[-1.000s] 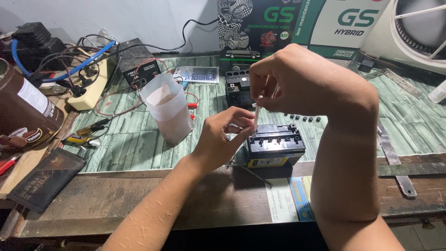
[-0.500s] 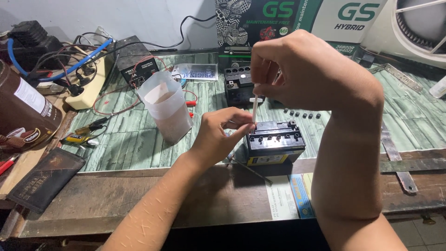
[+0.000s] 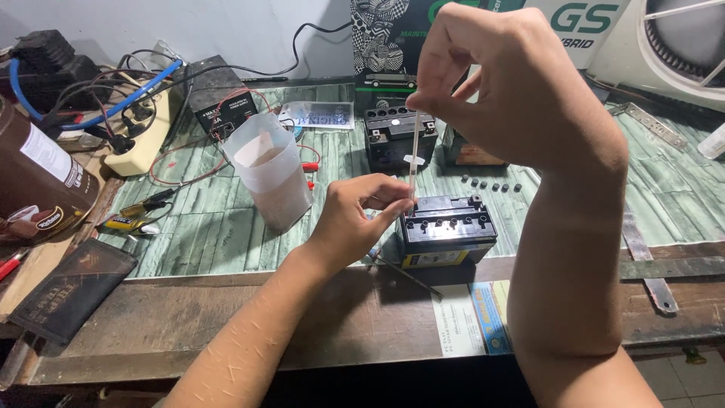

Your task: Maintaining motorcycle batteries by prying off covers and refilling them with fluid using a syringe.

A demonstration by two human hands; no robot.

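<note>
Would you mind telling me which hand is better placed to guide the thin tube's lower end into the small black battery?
Probably the left hand: its fingertips pinch the thin tube low down, beside the small black battery. The right hand holds the tube's top, high above the bench.

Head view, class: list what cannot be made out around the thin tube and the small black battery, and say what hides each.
- Thin tube: its top is hidden inside the right hand; any liquid inside is too small to tell.
- Tube's lower tip: covered by the left hand.
- Small black battery: its left end is behind the left hand.
- Fan: cut off by the top-right edge.
</note>
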